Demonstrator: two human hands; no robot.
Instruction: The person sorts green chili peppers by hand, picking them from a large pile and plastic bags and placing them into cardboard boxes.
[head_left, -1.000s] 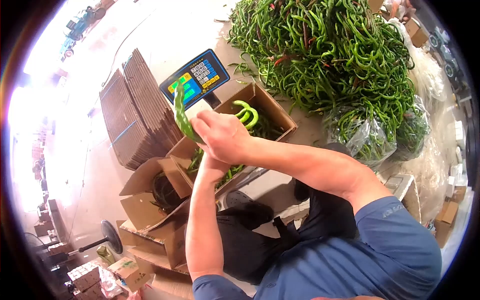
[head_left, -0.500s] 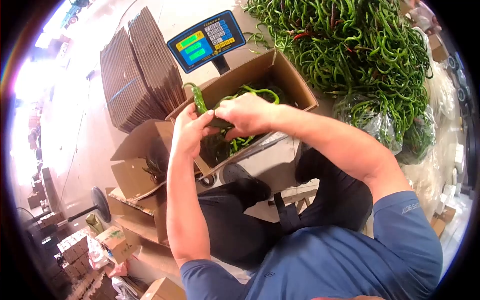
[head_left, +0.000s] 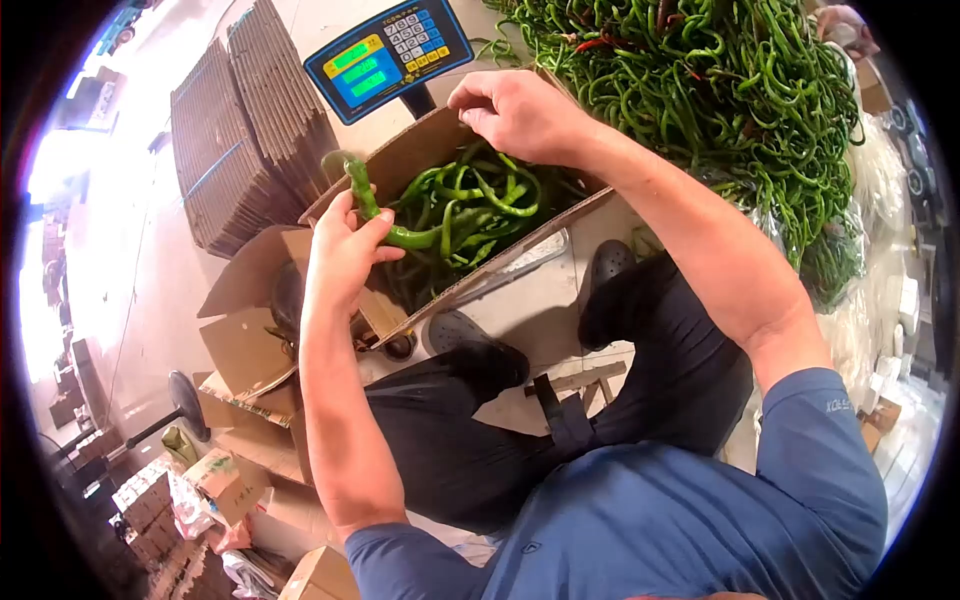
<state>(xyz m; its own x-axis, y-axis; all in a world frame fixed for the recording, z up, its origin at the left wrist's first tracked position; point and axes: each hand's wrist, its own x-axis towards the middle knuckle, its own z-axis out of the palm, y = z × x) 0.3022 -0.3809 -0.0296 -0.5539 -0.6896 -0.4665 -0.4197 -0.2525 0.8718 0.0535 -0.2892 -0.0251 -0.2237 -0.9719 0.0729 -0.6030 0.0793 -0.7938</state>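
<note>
A long curled green chili pepper (head_left: 361, 190) is in my left hand (head_left: 340, 250), pinched between thumb and fingers at the left end of an open cardboard box (head_left: 395, 160). Its stem end points up past my fingertips. Inside the box, several green chili peppers (head_left: 475, 205) lie tangled together. My right hand (head_left: 530, 115) hovers above the far edge of the box, fingers curled in, with no pepper showing in them.
A scale display (head_left: 390, 55) stands behind the box. To the right rises a large heap of green chili peppers (head_left: 700, 110) on clear plastic. Folded cardboard boxes (head_left: 250, 130) are stacked at left, beside an open carton (head_left: 245, 350).
My right hand has drawn away from my left, up and to the right over the far box edge. My left hand has shifted slightly left, still holding a pepper.
</note>
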